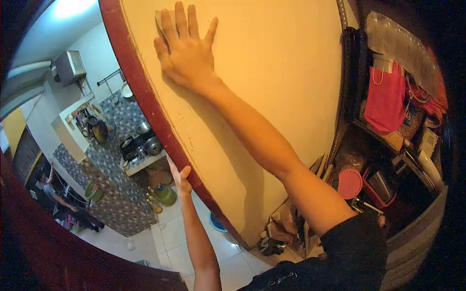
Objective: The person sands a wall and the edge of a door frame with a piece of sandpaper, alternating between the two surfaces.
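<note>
High on a cream wall panel (pixel 272 63), my right hand (pixel 187 56) lies flat with its fingers spread. A thin flat piece (pixel 159 24) shows beside and partly behind its fingers; what it is I cannot make out. Lower down, my left hand (pixel 180 177) touches the dark red edge (pixel 153 104) of the panel, its thumb apart on the near side. The other fingers of that hand are mostly hidden or seen edge-on, and nothing is visible in its grip.
Beyond the red edge is a kitchen with a stove holding pots (pixel 141 148), a green gas cylinder (pixel 166 195) and a person (pixel 60 199) at the far left. Shelving on the right holds a red bag (pixel 386 97) and a pink lid (pixel 350 183). Crumpled bags (pixel 283 225) lie below the panel.
</note>
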The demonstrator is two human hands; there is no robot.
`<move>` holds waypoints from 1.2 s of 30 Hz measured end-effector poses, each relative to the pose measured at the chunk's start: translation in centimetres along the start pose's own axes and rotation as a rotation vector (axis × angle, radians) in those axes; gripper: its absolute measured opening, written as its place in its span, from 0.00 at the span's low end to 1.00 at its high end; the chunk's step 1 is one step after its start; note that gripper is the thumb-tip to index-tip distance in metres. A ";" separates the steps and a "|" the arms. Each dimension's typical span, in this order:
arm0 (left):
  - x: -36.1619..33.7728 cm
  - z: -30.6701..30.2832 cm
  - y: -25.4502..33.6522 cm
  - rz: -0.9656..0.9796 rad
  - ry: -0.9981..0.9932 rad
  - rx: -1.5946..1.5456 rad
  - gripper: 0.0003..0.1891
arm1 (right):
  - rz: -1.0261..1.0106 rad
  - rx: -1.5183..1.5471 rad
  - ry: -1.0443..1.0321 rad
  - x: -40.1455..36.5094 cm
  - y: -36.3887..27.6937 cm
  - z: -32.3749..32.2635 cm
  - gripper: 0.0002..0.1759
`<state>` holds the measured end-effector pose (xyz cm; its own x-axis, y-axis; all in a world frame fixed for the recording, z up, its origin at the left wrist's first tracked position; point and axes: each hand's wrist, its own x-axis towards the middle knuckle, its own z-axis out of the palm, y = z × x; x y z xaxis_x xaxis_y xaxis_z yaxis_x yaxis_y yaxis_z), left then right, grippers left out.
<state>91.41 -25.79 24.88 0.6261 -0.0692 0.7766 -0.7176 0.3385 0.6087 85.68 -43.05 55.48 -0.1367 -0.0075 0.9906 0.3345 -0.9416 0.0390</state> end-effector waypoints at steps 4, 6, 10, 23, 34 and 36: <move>-0.3 0.0 0.5 -0.034 0.018 0.008 0.59 | -0.022 0.027 -0.070 -3.9 -0.2 -1.8 0.34; -0.6 -0.3 0.3 -0.064 0.027 -0.015 0.56 | -0.013 0.057 -0.193 -8.8 -0.4 -3.4 0.34; -0.2 0.1 0.3 0.017 0.045 -0.005 0.45 | 0.056 0.096 -0.404 -21.8 0.2 -6.6 0.35; -11.6 6.5 6.2 0.055 0.567 0.712 0.35 | 0.894 0.367 -0.879 -52.3 -1.7 -30.7 0.29; -4.1 13.6 7.6 0.402 -0.559 1.546 0.39 | 1.228 0.529 -0.896 -50.2 0.1 -32.0 0.18; -1.7 13.9 8.0 0.398 -0.654 1.572 0.37 | 1.233 0.549 -0.862 -50.5 -0.2 -31.9 0.18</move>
<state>80.39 -36.00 30.65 0.4220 -0.6835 0.5956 -0.6188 -0.6973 -0.3618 62.80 -53.21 1.30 0.9368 -0.2736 0.2182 0.1416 -0.2739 -0.9513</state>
